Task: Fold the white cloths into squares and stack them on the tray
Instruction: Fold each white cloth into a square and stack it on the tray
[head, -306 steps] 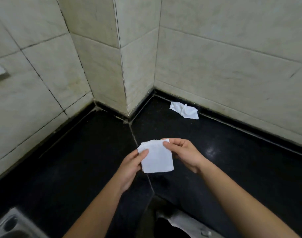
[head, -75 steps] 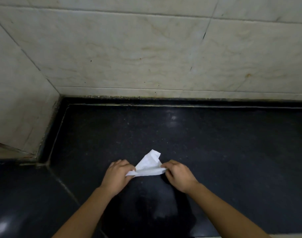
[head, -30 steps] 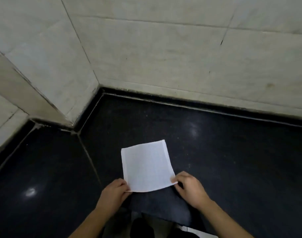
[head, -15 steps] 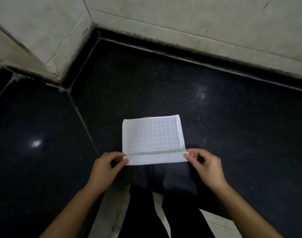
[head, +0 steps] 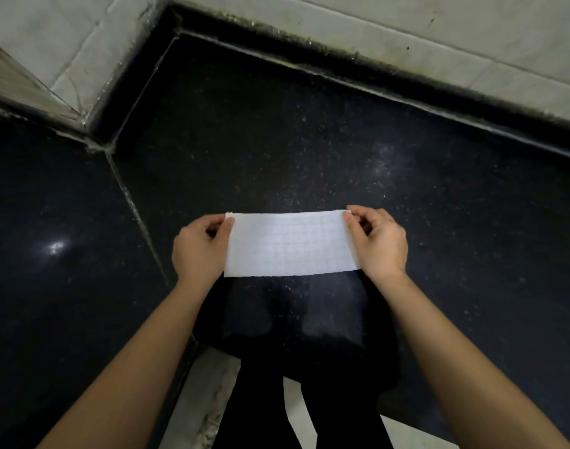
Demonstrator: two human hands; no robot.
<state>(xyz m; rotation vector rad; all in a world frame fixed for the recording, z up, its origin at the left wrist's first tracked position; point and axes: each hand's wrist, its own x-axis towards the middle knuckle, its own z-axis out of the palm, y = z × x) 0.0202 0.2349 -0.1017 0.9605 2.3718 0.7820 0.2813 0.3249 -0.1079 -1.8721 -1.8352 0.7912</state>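
A white cloth [head: 290, 244] with a faint grid pattern lies folded in half as a wide rectangle on the black counter [head: 277, 140]. My left hand [head: 197, 249] pinches its upper left corner between thumb and fingers. My right hand [head: 379, 243] pinches the upper right corner the same way. The fold runs along the cloth's near edge. No tray is in view.
Pale tiled walls [head: 406, 34] close the counter at the back and at the left corner [head: 92, 124]. A grout seam [head: 134, 215] runs diagonally across the counter left of the cloth. The counter's near edge and my dark trousers [head: 296, 400] show below.
Both hands have carried the cloth's near edge over to the far edge, turning the open sheet into a half-height rectangle. The camera has tilted further down.
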